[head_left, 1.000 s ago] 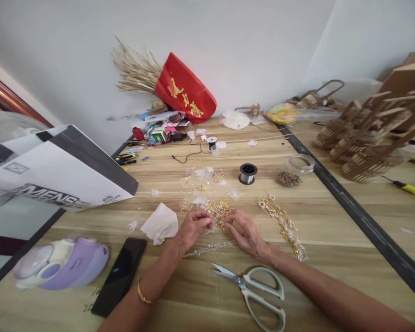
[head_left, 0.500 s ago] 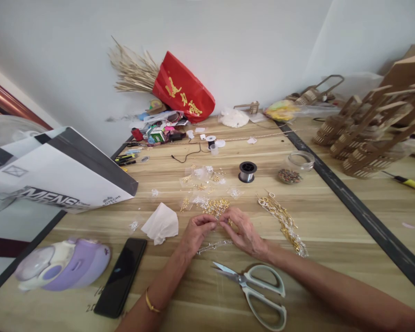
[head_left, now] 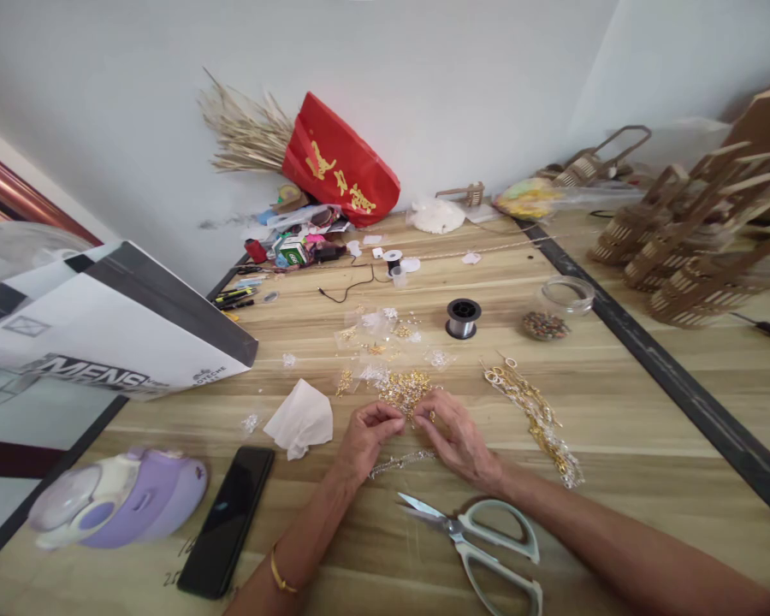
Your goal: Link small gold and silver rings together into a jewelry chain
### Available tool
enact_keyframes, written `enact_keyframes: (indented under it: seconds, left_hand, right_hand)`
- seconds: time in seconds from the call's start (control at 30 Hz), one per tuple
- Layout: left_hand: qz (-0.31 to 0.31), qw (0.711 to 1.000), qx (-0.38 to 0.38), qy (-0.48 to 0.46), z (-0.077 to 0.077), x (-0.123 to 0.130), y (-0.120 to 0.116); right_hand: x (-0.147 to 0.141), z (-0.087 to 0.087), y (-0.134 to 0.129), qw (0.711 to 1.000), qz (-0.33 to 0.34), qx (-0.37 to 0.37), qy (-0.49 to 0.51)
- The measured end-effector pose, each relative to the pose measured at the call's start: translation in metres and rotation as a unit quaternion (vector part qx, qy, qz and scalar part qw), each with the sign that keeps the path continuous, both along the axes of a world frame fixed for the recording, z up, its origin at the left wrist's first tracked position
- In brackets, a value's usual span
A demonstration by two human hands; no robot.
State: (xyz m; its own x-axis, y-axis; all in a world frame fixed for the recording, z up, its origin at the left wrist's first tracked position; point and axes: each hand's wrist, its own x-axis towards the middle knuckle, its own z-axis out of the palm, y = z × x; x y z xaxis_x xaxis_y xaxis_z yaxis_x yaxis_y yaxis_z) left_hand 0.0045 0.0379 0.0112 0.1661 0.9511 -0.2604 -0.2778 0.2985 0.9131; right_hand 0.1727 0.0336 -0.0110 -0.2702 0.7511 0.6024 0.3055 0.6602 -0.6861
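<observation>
My left hand (head_left: 367,435) is closed in a pinch at the near edge of a pile of small gold and silver beads (head_left: 408,390). Whatever its fingertips hold is too small to make out. Facing it, my right hand (head_left: 457,435) has thumb and fingers curled together, with a gold glint between them that I cannot name. A thin silver chain (head_left: 401,463) lies on the table just below both hands. Closer to me rest scissors (head_left: 453,528) with pale handles, blades slightly parted. Right of the right hand lies a bundle of gold and silver chains (head_left: 537,419).
Beyond the beads stand a wire spool (head_left: 463,319) and a jar of coloured beads (head_left: 545,325). At left are a white tissue (head_left: 300,419), a black phone (head_left: 228,522), a purple device (head_left: 145,496) and a large box (head_left: 121,334). Small woven baskets (head_left: 693,287) stand at right.
My fingertips, nearly touching before, are now slightly farther apart. The view has shifted a little, so things at right sit farther right in the picture.
</observation>
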Motion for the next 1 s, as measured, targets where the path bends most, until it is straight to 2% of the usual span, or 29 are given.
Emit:
enact_keyframes:
  seconds: [0.27,0.53,1.0]
  left_hand:
    - [-0.010,1.000,-0.003,0.001,-0.0064,0.0011,0.0011]
    - [-0.007,1.000,-0.020,-0.005,-0.0056,0.0011,-0.0009]
    - [-0.013,0.991,-0.079,-0.110,-0.0073,0.0044,-0.0058]
  right_hand:
    - [0.0055,0.0000,-0.0005,1.000,0.030,-0.005,-0.002]
    - [0.0049,0.0020,-0.0013,0.998,0.039,0.039,-0.015]
    - [0.0046,0.0012,-0.0024,0.996,0.037,0.068,-0.035]
